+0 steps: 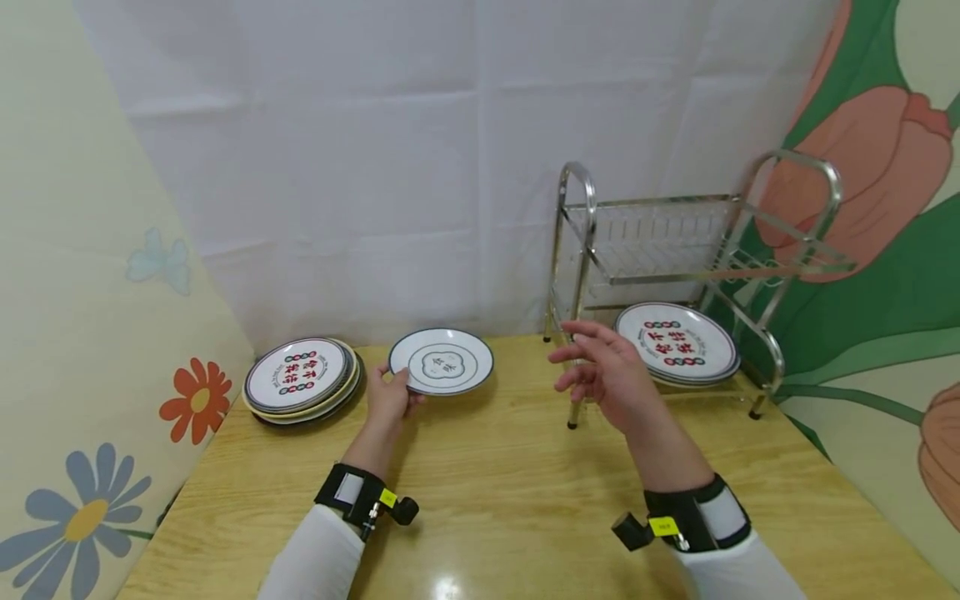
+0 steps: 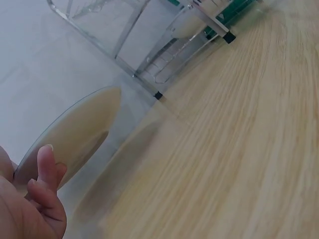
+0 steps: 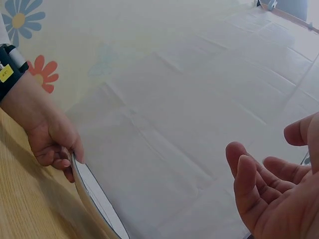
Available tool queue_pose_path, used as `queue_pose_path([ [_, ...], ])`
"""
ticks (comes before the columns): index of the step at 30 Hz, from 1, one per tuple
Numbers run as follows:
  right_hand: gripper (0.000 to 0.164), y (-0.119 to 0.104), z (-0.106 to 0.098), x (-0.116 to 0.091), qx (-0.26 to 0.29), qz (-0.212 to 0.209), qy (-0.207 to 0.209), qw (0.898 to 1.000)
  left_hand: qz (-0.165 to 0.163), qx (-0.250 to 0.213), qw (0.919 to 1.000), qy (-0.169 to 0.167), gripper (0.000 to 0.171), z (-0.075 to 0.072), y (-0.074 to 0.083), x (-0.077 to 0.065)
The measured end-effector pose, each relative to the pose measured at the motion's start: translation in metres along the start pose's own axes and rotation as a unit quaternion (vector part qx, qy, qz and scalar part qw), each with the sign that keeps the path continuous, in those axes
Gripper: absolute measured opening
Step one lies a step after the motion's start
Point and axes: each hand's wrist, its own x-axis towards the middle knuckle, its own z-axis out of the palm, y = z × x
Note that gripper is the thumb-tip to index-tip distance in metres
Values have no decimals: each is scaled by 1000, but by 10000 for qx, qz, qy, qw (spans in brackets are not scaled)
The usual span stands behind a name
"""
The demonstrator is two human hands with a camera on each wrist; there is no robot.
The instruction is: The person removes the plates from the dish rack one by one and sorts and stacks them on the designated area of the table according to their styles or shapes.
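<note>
A white plate with a dark blue rim is held up off the table by my left hand, thumb on top of its left edge and fingers beneath. In the left wrist view the plate's underside shows, tilted, with its shadow on the wood. My right hand hangs in the air before the metal rack, fingers loosely bent and holding nothing. Left of my left hand stands a stack of plates, the top one bearing red characters. Similar plates lie stacked on the rack's lower level.
The two-tier metal dish rack stands at the back right; its upper tier has wire slots. A white cloth hangs behind the wooden table. Flower-painted walls border both sides.
</note>
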Motion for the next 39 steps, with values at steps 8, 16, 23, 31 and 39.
queue_pose_path([
  [8, 24, 1, -1, -1, 34, -43, -11, 10000, -264, 180, 9995, 66, 42, -11, -11, 8],
  [16, 24, 2, 0, -1, -76, -67, 45, 9999, -364, 534, 9979, 40, 42, -13, -13, 10],
  [23, 25, 0, 0, -2, -128, -63, 108, 9998, -404, 447, 9980, -190, 39, -17, -13, 10],
  [31, 24, -2, -4, -2, -139, -130, 125, 9997, -661, 689, 9946, -410, 52, -22, -8, 12],
  [39, 23, -4, -6, -2, -45, -243, 87, 9997, -442, 1332, 9898, -260, 57, -27, -12, 17],
])
